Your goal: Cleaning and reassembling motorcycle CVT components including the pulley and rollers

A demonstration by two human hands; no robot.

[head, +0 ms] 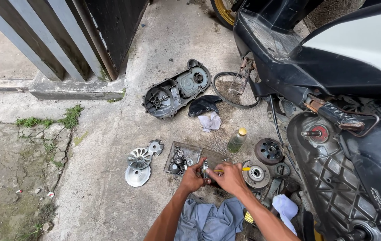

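- While I crouched on the concrete floor (pixel 110 134) beside the scooter (pixel 333 134), my left hand (pixel 192 179) had its grip clenched around a small metal part (pixel 204 169), held just above the shallow metal tray (pixel 190 154).
- My right hand (pixel 231 177) grasped a yellow-handled tool (pixel 244 169), its grip closed on the shaft, the working end meeting the part between my two hands.
- Done well, by my judgement, this called for a steady left grip and light, controlled pressure from the tool, kept over the tray so nothing dropped onto the concrete.
- Long axis of the tool ran roughly level, left to right, handle end pointing right toward the clutch drum (pixel 256 175), tip pointing left at the part.
- Which way the small part itself faced I could not tell; my fingers hid most of it.
- Nearby lay the engine side cover (pixel 177 89), a drive belt (pixel 233 89), a bottle of yellowish liquid (pixel 236 140) and a finned pulley face (pixel 138 158).
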